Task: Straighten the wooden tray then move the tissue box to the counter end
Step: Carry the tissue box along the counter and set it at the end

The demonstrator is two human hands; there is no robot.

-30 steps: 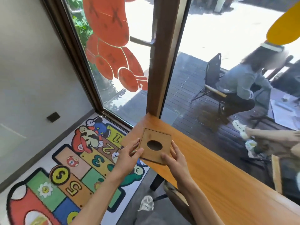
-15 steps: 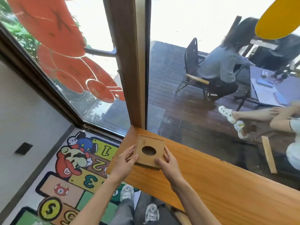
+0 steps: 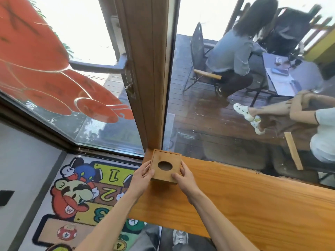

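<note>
The wooden tissue box [image 3: 165,166], square with an oval hole in its top, sat at the far left end of the orange-brown desk [image 3: 244,196], close against the foot of the wooden window post [image 3: 150,78]. Both hands gripped it from opposite sides: the left hand [image 3: 143,173] was pressed to the box's left face with its fingers curled round the near left corner, and the right hand [image 3: 184,178] was pressed to the right face, thumb along the near bottom edge. Whether the box rested fully on the desk or was slightly raised could not be told. Below the desk's end, a colourful numbered play mat [image 3: 79,196] covered the floor. Through the glass, a person in a grey shirt [image 3: 230,53] sat on a chair on dark decking.
</note>
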